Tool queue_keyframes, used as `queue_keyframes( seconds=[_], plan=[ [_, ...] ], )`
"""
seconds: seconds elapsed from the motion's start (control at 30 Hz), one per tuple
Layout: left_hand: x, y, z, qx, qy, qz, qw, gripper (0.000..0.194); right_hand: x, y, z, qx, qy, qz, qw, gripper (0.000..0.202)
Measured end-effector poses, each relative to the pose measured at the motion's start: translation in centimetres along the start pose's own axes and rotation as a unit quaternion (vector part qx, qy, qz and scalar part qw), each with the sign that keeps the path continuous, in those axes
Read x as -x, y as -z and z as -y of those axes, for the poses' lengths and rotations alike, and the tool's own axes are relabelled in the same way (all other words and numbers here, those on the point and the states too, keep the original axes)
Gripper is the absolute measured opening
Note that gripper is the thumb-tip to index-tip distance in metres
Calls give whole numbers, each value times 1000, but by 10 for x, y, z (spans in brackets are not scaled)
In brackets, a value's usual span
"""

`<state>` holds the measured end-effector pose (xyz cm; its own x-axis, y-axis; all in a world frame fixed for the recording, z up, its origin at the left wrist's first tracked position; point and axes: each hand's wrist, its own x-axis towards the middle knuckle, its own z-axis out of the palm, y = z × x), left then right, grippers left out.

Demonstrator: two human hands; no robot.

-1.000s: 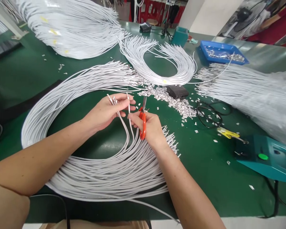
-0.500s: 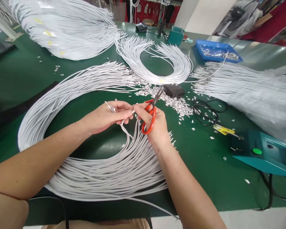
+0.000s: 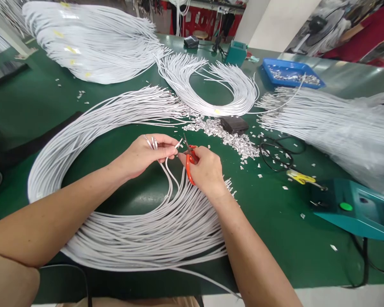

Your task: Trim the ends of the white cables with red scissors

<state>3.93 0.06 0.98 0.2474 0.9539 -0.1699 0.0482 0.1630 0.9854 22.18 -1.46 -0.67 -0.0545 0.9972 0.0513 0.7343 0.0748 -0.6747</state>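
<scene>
Pinching one white cable's end between thumb and fingers, the left hand [image 3: 152, 154] also has several other cable ends [image 3: 151, 142] tucked among its fingers. The right hand [image 3: 205, 168] grips red-handled scissors [image 3: 191, 160], their blades parted close to the pinched end. Below both hands curves a large bundle of white cables [image 3: 147, 238] on a green tabletop [image 3: 269, 251]. Small silvery scraps [image 3: 225, 132] lie scattered beyond the scissors, beside a black block [image 3: 234, 125].
</scene>
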Motion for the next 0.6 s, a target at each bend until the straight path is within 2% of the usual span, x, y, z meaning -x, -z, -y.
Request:
queue_keyframes(
  seconds=[0.2,0.37,0.6],
  plan=[
    [0,-1,1,-39,-16,-6,999,24,1,3,3,42,4,28,999,34],
    [3,-3,-1,-89,-26,-17,996,23,2,5,3,78,7,16,997,34],
    [6,-7,-3,-113,-38,-49,992,19,4,-1,0,115,45,-14,992,36]
  ],
)
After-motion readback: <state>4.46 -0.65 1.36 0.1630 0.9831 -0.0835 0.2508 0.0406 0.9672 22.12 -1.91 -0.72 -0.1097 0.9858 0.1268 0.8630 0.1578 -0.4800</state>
